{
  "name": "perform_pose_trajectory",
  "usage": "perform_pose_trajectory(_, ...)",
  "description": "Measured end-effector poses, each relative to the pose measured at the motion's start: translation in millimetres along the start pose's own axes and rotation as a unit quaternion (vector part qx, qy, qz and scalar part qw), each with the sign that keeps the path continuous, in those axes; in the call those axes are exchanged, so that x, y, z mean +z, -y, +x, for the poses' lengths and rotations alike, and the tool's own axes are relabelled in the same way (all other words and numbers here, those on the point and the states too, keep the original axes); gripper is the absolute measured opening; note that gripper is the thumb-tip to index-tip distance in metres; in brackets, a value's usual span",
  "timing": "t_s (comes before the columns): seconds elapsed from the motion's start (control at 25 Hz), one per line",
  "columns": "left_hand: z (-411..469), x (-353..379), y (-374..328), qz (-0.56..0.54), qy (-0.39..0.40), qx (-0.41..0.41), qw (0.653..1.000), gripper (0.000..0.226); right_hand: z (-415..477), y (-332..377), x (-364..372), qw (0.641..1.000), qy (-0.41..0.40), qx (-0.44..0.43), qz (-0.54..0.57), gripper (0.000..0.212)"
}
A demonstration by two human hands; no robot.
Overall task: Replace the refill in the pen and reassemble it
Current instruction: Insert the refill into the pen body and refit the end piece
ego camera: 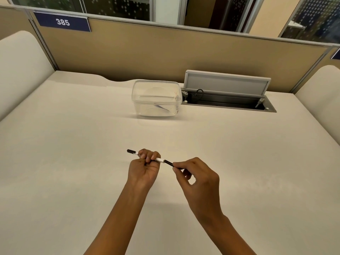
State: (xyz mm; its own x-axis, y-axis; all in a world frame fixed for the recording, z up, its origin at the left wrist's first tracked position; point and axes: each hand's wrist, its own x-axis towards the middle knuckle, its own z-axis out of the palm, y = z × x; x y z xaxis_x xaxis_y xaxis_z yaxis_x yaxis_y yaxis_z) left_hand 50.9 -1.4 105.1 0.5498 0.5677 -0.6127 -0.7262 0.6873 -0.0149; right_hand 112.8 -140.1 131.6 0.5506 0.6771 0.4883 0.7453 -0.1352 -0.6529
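The pen (159,159) lies centre-frame above the desk (73,144), its long axis slanting from upper left to lower right, my left hand (143,170) fisted around its white barrel while my right hand (196,178) pinches the black tip section, nearer that end.

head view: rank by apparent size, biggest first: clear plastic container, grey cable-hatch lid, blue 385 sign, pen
1. Grey flip-up cable-hatch lid
2. Clear plastic lidded container, close to the lid; these two are hard to separate
3. Blue "385" sign
4. White-and-black pen, thinnest, partly covered by the left hand and right hand
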Motion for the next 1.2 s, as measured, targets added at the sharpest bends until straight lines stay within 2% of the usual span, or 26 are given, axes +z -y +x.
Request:
perform_pose_trajectory(0.32,-2,-1,2,0.008,0.009,0.007,1.0,0.033,-4,2,3,0.999,0.011,-0.036,-0.024,0.009)
perform_pose_trajectory(0.76,-14,1,10,0.069,0.048,-0.05,0.995,0.033,5,2,2,0.994,0.034,0.069,0.078,0.011)
perform_pose_trajectory(0.96,-18,4,12,0.089,0.087,-0.012,0.992,0.035,-1,3,10,0.994,-0.019,0.089,0.067,0.012)
perform_pose_trajectory(1.12,-17,3,9,0.131,0.091,0.0,0.987,0.04,-6,3,13,0.991,-0.001,0.1,0.084,0.012)
perform_pose_trajectory(1.2,-18,5,8,0.147,0.094,0.007,0.985,0.04,-7,4,14,0.985,0.007,0.134,0.106,0.011)
